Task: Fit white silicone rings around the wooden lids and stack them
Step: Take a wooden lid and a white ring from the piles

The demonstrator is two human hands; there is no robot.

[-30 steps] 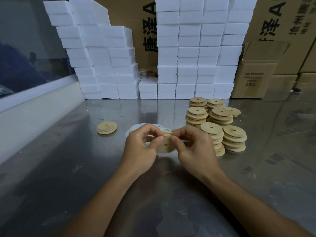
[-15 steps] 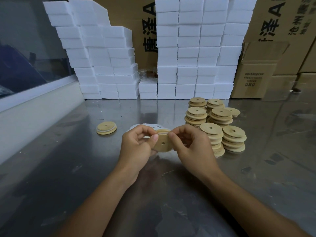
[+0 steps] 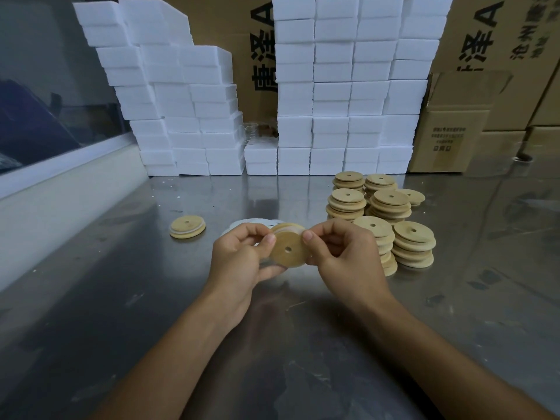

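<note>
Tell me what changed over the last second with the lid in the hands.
The held wooden lid tipped up to face the camera, as the left hand and right hand kept pinching its rim, working the white ring on. The finished lid and the lid stacks stayed put.

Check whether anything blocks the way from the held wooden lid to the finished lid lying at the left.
Nothing visible does. The round wooden lid sits between both hands; bare steel table lies between it and the ringed lid.

Wooden lid (image 3: 289, 248) upright, white ring (image 3: 292, 229) round rim.
</note>
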